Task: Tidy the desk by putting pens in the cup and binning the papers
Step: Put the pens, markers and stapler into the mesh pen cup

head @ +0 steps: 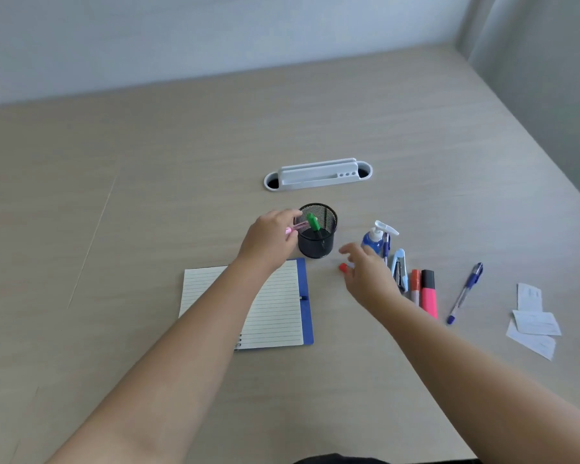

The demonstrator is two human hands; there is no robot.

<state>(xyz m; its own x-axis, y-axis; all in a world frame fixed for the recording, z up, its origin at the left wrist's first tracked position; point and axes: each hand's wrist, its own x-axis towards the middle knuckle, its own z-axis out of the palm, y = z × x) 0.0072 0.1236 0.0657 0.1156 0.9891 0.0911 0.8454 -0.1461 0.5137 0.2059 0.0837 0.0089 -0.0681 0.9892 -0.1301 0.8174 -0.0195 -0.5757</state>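
A black mesh cup stands mid-desk with a green marker inside. My left hand is shut on a pink pen, whose end rests at the cup's left rim. My right hand hovers just right of the cup with fingers spread; a red cap peeks out beside its thumb. To the right lie an orange-red marker, a pink highlighter and a blue pen. Another blue pen leans by the bottle. Paper slips lie at the far right.
A lined notebook with a blue cover lies under my left forearm. A blue pump bottle and a light blue stapler sit right of the cup. A white cable tray is set into the desk behind. A wall borders the desk's right edge.
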